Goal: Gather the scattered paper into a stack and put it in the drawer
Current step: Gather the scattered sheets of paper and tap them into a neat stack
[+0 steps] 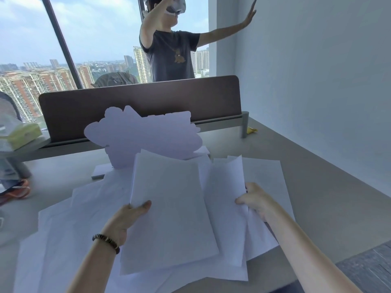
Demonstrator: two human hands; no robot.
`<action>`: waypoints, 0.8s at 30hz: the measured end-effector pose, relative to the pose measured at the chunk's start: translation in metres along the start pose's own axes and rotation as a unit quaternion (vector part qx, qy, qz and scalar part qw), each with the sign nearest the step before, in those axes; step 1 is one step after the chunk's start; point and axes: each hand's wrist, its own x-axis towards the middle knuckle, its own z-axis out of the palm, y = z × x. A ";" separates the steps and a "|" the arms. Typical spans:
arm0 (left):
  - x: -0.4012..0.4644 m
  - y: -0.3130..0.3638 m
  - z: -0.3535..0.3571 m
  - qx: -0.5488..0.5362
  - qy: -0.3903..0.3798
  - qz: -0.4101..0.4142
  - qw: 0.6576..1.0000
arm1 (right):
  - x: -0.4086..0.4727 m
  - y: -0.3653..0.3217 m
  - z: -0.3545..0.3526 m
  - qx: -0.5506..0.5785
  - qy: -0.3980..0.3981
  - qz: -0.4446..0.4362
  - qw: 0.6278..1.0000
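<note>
A stack of white paper sheets (pixel 173 208) is lifted and tilted above the desk, and my left hand (pixel 124 218) grips its left edge with the thumb on top. My right hand (pixel 257 200) pinches another white sheet (pixel 226 199) just right of the stack. More loose sheets (pixel 74 225) lie scattered flat on the desk to the left and underneath, and further sheets (pixel 268 174) lie behind my right hand. No drawer is visible in this view.
A white cut-out sign (pixel 143 136) on a base stands behind the papers. A brown divider panel (pixel 139 102) crosses the grey desk (pixel 317 199). Beyond it another person (pixel 171 51) stands with arms raised. A tissue box (pixel 23 134) sits far left.
</note>
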 end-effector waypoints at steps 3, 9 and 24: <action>0.001 -0.006 -0.002 0.000 0.001 -0.017 1.000 | 0.002 0.000 0.003 0.013 -0.010 0.006 1.000; 0.000 -0.007 0.008 -0.001 -0.018 -0.018 1.000 | 0.003 0.002 0.026 0.027 -0.027 -0.032 0.999; 0.001 -0.009 0.003 0.010 -0.002 -0.022 1.000 | -0.047 -0.083 -0.033 0.245 -0.078 -0.074 0.964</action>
